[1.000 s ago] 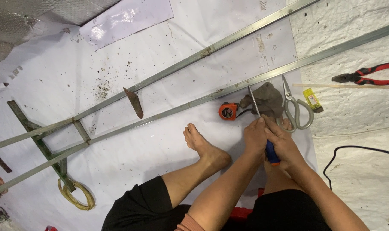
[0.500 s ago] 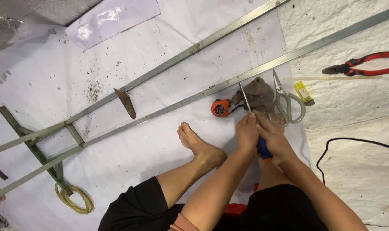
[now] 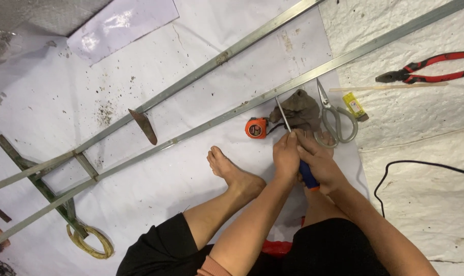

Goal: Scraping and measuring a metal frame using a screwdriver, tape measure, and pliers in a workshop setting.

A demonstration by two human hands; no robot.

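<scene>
Both hands clenched on screwdriver (image 3: 298,153): right hand (image 3: 321,166) around blue-orange handle, left hand (image 3: 287,156) at the slim steel shaft. Tip beyond the grip meets metal rail (image 3: 232,113).

A white floor sheet (image 3: 155,76) carries metal rails (image 3: 344,59), pliers (image 3: 426,69), snips (image 3: 334,115), perhaps rag (image 3: 303,107).

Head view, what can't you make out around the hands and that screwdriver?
- Head view: screwdriver handle, mostly covered by the right hand and left hand.
- Right foot: hidden under both hands.
- Screwdriver tip on the metal rail: too small to see.
- Yellow coil: material unclear.
</scene>
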